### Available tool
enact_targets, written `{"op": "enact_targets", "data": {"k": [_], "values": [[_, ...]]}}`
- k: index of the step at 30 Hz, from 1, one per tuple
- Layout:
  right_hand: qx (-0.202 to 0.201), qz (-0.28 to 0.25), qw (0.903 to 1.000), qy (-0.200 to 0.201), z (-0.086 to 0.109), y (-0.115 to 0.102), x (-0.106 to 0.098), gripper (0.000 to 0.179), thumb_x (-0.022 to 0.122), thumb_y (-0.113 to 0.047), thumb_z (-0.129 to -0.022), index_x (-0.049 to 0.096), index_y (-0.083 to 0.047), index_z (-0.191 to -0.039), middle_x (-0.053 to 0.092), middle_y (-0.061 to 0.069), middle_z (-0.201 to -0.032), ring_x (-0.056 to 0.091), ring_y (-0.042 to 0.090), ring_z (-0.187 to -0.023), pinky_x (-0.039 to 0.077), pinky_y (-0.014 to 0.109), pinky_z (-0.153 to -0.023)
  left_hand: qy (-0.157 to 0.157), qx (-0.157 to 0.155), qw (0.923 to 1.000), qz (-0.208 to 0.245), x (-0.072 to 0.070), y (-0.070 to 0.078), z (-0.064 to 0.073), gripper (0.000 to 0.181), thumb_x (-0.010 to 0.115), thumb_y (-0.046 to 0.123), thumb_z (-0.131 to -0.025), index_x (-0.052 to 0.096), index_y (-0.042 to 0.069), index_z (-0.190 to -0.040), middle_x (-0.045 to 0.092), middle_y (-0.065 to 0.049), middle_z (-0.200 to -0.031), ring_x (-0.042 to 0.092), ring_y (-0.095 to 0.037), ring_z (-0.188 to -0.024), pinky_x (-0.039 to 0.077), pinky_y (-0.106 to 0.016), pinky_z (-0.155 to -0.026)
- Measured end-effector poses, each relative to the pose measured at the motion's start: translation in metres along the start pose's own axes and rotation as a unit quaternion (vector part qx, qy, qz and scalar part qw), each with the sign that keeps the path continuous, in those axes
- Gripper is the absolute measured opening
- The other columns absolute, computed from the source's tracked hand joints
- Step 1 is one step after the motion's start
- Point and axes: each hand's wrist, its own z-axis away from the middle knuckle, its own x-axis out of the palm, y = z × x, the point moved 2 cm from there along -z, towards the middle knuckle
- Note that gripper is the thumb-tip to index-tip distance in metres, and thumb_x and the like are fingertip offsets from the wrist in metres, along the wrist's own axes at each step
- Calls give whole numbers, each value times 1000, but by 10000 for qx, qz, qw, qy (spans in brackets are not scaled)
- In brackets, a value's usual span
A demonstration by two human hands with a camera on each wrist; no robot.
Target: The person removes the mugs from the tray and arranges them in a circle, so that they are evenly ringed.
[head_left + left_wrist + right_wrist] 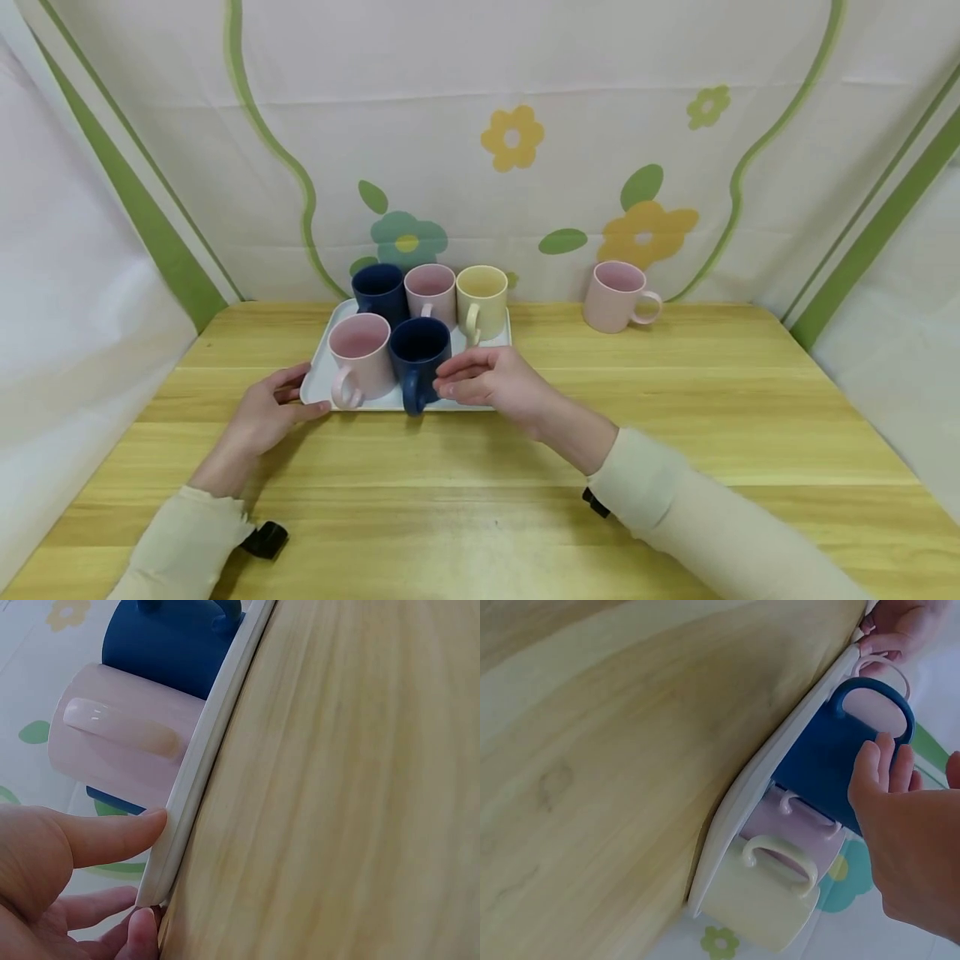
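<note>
A white tray (pixel 318 379) carries several mugs. At its front left corner my left hand (pixel 266 412) pinches the rim; the left wrist view shows the thumb (pixel 124 836) against the rim and fingertips at its underside. My right hand (pixel 498 387) is beside the front dark blue mug (pixel 420 354), its fingers extended and overlapping the mug's side near the handle. Left of that mug is a pink mug (pixel 363 358), handle toward me. Behind them stand another dark blue mug (pixel 380 292), a pink mug (pixel 431 292) and a pale yellow mug (pixel 483 300).
A separate pink mug (pixel 615 296) stands on the wooden table (pixel 487 517) at the back right, handle pointing right. A white flower-patterned cloth (pixel 450 100) hangs right behind the table, with white cloth on both sides too.
</note>
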Motion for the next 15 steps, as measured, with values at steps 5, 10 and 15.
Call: {"op": "enact_targets", "data": {"k": [5,10,15], "values": [[296,205,9993,-22,-2,3,11,30,72,-7,-98,71,3,-127,79,15,-117,76,13,-100,57,41,-107,12,46,10000,-32,1,0,0,86,78,24,-98,31,-6,-164,46,-34,-158,53,-44,-133,47,-9,-78],[455,324,9984,33,-7,8,23,29,76,-11,-95,75,-1,-122,81,11,-112,76,14,-101,57,44,-107,-24,14,10000,-15,-1,-1,1,87,78,25,-98,30,-6,-164,45,-34,-158,53,-44,-133,47,-9,-78],[561,224,9981,107,-13,12,32,28,77,-8,-94,76,0,-121,80,11,-111,74,13,-98,58,42,-105,-21,92,9999,-126,-1,-1,1,87,78,27,-98,31,-6,-164,46,-33,-157,54,-44,-134,46,-8,-79]]}}
